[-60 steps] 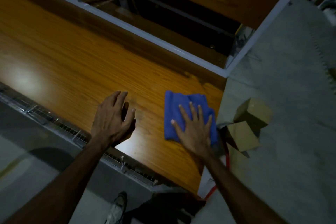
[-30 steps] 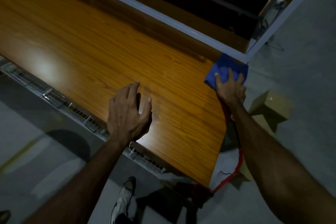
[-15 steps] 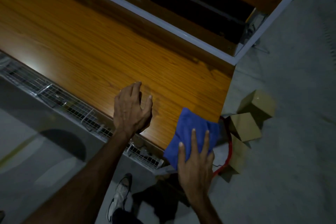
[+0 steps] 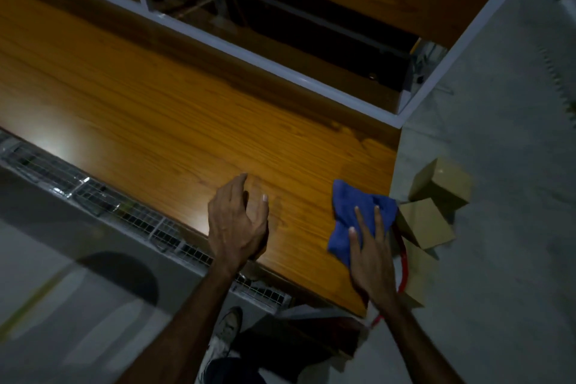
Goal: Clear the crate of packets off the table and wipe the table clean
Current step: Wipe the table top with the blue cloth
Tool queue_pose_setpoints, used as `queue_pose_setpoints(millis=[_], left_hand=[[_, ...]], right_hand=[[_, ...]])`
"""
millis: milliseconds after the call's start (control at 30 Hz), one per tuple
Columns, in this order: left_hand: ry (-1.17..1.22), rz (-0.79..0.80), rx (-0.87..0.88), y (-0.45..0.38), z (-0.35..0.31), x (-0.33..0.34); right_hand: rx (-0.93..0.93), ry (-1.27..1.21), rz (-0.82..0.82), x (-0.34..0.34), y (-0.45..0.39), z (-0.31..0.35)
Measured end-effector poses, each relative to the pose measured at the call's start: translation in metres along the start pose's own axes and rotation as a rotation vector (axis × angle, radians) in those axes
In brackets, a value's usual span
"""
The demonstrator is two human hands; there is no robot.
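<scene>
A long wooden table (image 4: 162, 121) runs from the upper left to the lower right. A crumpled blue cloth (image 4: 352, 215) lies on its right end, close to the edge. My right hand (image 4: 371, 256) presses flat on the cloth's near part with straight fingers. My left hand (image 4: 237, 224) rests on the table near the front edge, fingers loosely curved, holding nothing. No crate of packets is in view.
A wire mesh tray (image 4: 103, 203) runs under the table's front edge. Cardboard boxes (image 4: 436, 212) and a red cord (image 4: 403, 262) lie on the floor beyond the table's right end. A white-framed shelf unit (image 4: 280, 68) borders the far side. My shoe (image 4: 227, 330) shows below.
My right hand swept the cloth from the table's far right corner to the near corner, and now has pushed it a little back onto the table. The left hand stayed put.
</scene>
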State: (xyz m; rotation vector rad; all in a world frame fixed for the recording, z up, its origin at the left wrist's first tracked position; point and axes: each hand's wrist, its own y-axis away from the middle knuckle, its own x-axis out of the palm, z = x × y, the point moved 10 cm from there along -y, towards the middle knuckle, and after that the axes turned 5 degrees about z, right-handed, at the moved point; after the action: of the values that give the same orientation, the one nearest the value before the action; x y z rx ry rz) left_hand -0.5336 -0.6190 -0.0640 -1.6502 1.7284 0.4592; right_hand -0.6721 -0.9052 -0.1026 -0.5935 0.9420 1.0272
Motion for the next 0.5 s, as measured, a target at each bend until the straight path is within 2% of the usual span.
queue_pose_setpoints(millis=[200,300,367,433,500], left_hand=[[0.093,0.018,-0.038,-0.014,0.005,-0.004],[0.189,0.045,-0.024,-0.050,0.035,-0.017],[0.150,0.050,-0.005,-0.077,0.063,-0.035],[0.104,0.013,-0.007,-0.104,0.086,-0.061],[0.051,-0.052,-0.015,-0.130,0.106,-0.089]], right_hand=[[0.249,0.115,0.028,-0.025,-0.147,-0.028],[0.394,0.165,0.013,-0.029,-0.198,-0.046],[0.481,0.216,0.010,-0.025,-0.211,-0.045],[0.461,0.276,0.003,-0.016,-0.206,-0.023],[0.344,0.304,0.018,-0.001,-0.180,0.014]])
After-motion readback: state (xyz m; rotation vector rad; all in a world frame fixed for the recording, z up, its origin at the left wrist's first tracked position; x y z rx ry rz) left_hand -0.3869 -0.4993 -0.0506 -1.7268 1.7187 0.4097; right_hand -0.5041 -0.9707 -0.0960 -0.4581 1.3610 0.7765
